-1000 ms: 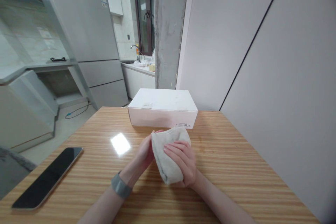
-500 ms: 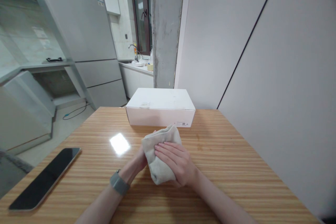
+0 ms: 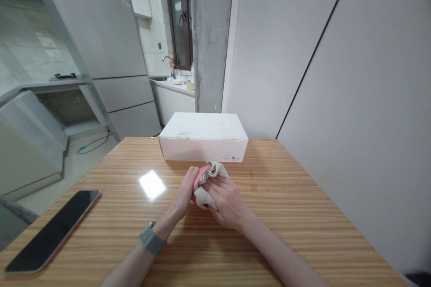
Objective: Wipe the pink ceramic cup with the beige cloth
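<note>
Between my hands is a small pink container (image 3: 198, 179), seen mostly by its curved rim; whether it is a cup or a bowl I cannot tell. My left hand (image 3: 184, 195) is closed around its left side, thumb near the rim. A light grey cloth (image 3: 220, 171) is bunched inside and over the container's right edge. My right hand (image 3: 227, 201) grips this cloth, with its fingers pushed into the opening. The container is tilted above the table, and its base is hidden.
A white box (image 3: 204, 143) stands at the far side of the striped wooden table (image 3: 296, 224). A black phone (image 3: 54, 233) lies at the left edge. Behind are a fridge (image 3: 97, 31), a sink counter and a white wall on the right.
The cloth, earlier spread flat over what my hands held, is now bunched into the opening, and the pink rim shows. My right fingers have moved inside. The view shifted slightly.
</note>
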The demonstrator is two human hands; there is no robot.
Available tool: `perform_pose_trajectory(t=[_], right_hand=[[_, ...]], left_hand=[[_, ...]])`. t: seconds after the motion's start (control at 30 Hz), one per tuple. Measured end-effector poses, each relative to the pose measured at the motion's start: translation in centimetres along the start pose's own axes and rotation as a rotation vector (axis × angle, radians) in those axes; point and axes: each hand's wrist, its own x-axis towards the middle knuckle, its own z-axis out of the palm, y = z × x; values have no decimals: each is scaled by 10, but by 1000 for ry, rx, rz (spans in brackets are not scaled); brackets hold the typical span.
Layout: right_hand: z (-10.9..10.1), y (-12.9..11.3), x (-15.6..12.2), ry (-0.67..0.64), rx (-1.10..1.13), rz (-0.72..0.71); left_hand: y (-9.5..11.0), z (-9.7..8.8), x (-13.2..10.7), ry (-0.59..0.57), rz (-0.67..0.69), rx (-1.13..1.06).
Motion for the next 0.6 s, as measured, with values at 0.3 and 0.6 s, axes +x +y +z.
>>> perform_pose_trajectory(t=[0.3, 0.6], right_hand=[[2, 5, -1, 94, -54, 72], [7, 20, -10, 153, -156, -257]], left_hand=[[-6, 4, -7, 37, 72, -63], [6, -1, -3, -170, -272, -357]])
